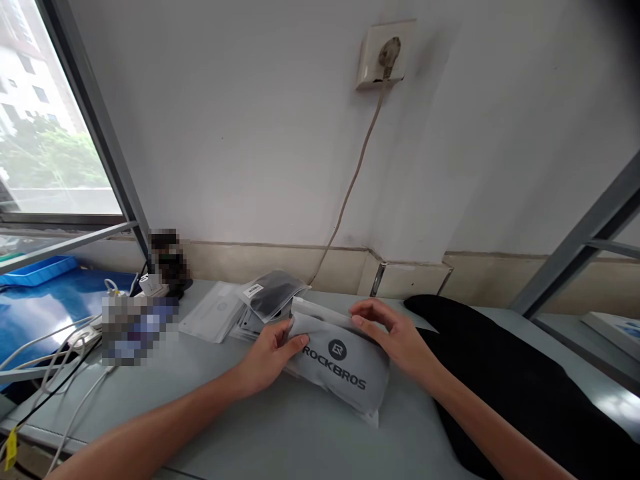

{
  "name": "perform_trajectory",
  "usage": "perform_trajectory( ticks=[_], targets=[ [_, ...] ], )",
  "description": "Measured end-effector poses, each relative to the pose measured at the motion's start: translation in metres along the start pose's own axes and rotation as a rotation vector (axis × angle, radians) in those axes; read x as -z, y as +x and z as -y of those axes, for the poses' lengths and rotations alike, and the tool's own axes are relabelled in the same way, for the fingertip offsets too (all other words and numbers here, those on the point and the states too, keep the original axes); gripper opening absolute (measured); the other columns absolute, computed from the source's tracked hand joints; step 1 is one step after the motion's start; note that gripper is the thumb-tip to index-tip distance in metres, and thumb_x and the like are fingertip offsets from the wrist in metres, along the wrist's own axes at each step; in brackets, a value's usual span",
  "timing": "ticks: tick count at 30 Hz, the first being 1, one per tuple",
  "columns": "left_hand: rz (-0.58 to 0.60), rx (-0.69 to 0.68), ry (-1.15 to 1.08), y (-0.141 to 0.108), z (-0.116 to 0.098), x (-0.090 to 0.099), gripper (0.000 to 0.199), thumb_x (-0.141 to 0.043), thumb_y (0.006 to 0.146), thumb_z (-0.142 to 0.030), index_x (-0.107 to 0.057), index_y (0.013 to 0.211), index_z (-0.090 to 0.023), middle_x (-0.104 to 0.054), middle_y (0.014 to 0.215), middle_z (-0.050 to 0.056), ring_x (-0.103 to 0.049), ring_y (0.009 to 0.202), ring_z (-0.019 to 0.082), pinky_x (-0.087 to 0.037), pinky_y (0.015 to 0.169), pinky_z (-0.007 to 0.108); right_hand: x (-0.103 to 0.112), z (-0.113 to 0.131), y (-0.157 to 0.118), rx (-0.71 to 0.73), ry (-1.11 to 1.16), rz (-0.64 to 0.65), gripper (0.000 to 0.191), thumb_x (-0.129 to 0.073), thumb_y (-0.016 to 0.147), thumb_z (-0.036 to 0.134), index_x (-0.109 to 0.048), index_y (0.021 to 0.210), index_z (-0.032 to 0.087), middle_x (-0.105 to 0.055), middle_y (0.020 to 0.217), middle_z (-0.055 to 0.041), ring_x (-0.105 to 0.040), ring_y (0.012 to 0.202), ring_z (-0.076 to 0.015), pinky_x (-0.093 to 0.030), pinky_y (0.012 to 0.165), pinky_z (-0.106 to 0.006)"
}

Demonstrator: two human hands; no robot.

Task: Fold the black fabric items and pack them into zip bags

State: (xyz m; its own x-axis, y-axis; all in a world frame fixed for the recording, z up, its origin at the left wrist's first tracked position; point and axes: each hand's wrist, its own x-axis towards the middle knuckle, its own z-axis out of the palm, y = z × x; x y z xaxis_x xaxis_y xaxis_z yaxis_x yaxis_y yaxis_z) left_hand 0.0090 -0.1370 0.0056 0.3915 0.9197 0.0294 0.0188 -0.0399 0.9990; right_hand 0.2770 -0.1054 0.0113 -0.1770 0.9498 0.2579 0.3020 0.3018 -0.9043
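A frosted zip bag [345,370] with a round logo and "ROCKBROS" printed on it is held tilted over the grey table, something filling it out. My left hand [273,350] grips its left end, thumb on the front face and fingers behind. At the top edge, along the slider strip, my right hand [387,327] pinches the bag near its right end between thumb and fingers. Just behind lies a stack of flat clear bags, the top one a dark packet [275,293] with a white barcode label. A black cloth [500,367] spreads out under my right forearm.
White cables and a power strip [93,330] run along the table's left side, beside a blurred-out patch. Further left is a blue tray [40,270] by the window. A cord drops from the wall socket [385,53] behind the table. Grey metal posts [580,240] frame both sides.
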Motion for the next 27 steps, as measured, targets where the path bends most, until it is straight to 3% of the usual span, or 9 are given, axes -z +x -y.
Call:
perform_trajectory(
  ticks=[2, 4, 7, 12, 16, 19, 23, 27],
  targets=[
    [0.042, 0.028, -0.007, -0.001, 0.001, -0.001, 0.048, -0.07, 0.088, -0.063, -0.067, 0.103, -0.017, -0.067, 0.087, 0.005, -0.064, 0.07, 0.019, -0.054, 0.056, 0.03, 0.002, 0.01, -0.005, -0.127, 0.074, 0.285, 0.041, -0.069, 0.089, 0.063, -0.07, 0.099, 0.024, -0.072, 0.092, -0.0045, -0.068, 0.088, -0.0261, -0.055, 0.076, -0.037],
    [0.023, 0.031, 0.002, -0.001, 0.002, -0.001, 0.05, -0.072, 0.087, -0.064, -0.066, 0.1, -0.016, -0.064, 0.079, 0.003, -0.059, 0.06, 0.016, -0.049, 0.047, 0.026, 0.003, 0.02, -0.011, -0.248, 0.185, 0.578, 0.043, -0.072, 0.087, 0.062, -0.073, 0.103, 0.022, -0.075, 0.094, -0.0055, -0.072, 0.09, -0.0282, -0.057, 0.076, -0.037],
    [-0.085, 0.026, 0.017, 0.001, 0.002, 0.0, 0.05, -0.077, 0.083, -0.062, -0.067, 0.099, -0.016, -0.061, 0.076, 0.001, -0.054, 0.056, 0.012, -0.042, 0.043, 0.022, 0.001, 0.031, -0.018, -0.306, 0.283, 0.793, 0.044, -0.077, 0.085, 0.057, -0.076, 0.107, 0.02, -0.077, 0.101, -0.0072, -0.073, 0.103, -0.0308, -0.058, 0.089, -0.04],
    [-0.218, 0.091, -0.207, 0.003, 0.0, 0.004, 0.053, -0.085, 0.078, -0.057, -0.063, 0.108, -0.019, -0.065, 0.087, 0.002, -0.061, 0.072, 0.014, -0.051, 0.061, 0.023, -0.013, 0.028, -0.02, -0.305, 0.406, 0.673, 0.043, -0.079, 0.086, 0.054, -0.075, 0.113, 0.02, -0.078, 0.106, -0.0081, -0.074, 0.102, -0.028, -0.059, 0.09, -0.038],
    [-0.092, 0.058, -0.305, 0.003, 0.002, 0.004, 0.049, -0.081, 0.085, -0.053, -0.065, 0.113, -0.016, -0.07, 0.106, 0.01, -0.067, 0.095, 0.023, -0.056, 0.082, 0.033, -0.024, 0.017, -0.02, -0.317, 0.473, 0.48, 0.051, -0.079, 0.085, 0.058, -0.072, 0.118, 0.019, -0.078, 0.106, -0.0091, -0.075, 0.096, -0.0261, -0.06, 0.088, -0.038],
    [-0.01, 0.043, -0.293, 0.002, 0.005, 0.002, 0.048, -0.08, 0.087, -0.051, -0.066, 0.119, -0.018, -0.071, 0.116, 0.012, -0.067, 0.109, 0.026, -0.054, 0.093, 0.038, -0.032, 0.013, -0.021, -0.289, 0.5, 0.414, 0.054, -0.079, 0.084, 0.058, -0.07, 0.121, 0.02, -0.078, 0.11, -0.0091, -0.074, 0.1, -0.0268, -0.059, 0.093, -0.041],
    [-0.015, -0.051, -0.21, 0.001, 0.008, 0.0, 0.042, -0.08, 0.088, -0.05, -0.069, 0.111, -0.017, -0.073, 0.11, 0.009, -0.067, 0.104, 0.025, -0.053, 0.094, 0.038, -0.039, 0.015, -0.024, -0.279, 0.487, 0.455, 0.052, -0.084, 0.079, 0.057, -0.072, 0.112, 0.019, -0.079, 0.109, -0.0096, -0.073, 0.104, -0.0296, -0.058, 0.094, -0.042],
    [0.031, -0.077, -0.18, 0.001, 0.007, 0.0, 0.04, -0.08, 0.088, -0.048, -0.069, 0.108, -0.016, -0.074, 0.109, 0.01, -0.068, 0.098, 0.023, -0.054, 0.091, 0.038, -0.043, 0.016, -0.026, -0.296, 0.475, 0.385, 0.046, -0.08, 0.082, 0.061, -0.074, 0.101, 0.019, -0.079, 0.099, -0.0071, -0.073, 0.093, -0.0258, -0.059, 0.087, -0.039]
  ],
)
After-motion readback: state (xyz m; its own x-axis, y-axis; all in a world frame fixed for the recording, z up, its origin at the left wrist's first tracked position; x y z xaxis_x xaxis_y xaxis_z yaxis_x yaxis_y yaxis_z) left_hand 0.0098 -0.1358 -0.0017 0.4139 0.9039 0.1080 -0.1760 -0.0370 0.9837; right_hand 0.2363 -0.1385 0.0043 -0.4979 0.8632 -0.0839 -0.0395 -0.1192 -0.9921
